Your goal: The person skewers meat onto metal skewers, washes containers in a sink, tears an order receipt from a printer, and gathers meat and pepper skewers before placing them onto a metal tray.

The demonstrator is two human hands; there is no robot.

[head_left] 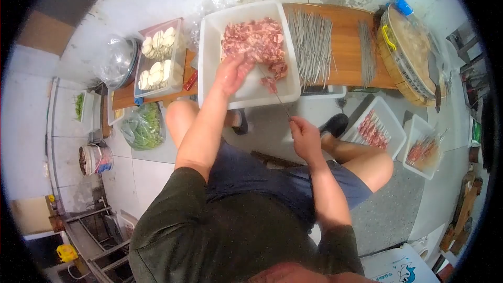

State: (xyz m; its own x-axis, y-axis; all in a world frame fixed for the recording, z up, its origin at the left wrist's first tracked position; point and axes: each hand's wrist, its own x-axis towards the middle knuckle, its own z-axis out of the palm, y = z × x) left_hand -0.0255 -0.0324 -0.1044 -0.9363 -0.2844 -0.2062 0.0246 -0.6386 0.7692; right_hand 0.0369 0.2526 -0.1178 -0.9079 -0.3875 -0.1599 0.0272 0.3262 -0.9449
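My right hand [305,139] is closed round the lower end of a thin metal skewer [283,106], which slants up and left into the white tub. Near its upper end is a piece of meat [269,85]. My left hand [233,73] reaches over the tub's left part, its fingers at the lower edge of the heap of cut raw meat [253,39]; whether they grip a piece is unclear. The white tub [207,47] rests at the edge of the wooden table [346,47].
Bare skewers [310,47] lie right of the tub, beside a round wooden board [411,47] with a cleaver [434,76]. At left stands a box of white slices [159,73]. Trays of skewered meat [373,130] and a bag of greens [142,128] are lower down.
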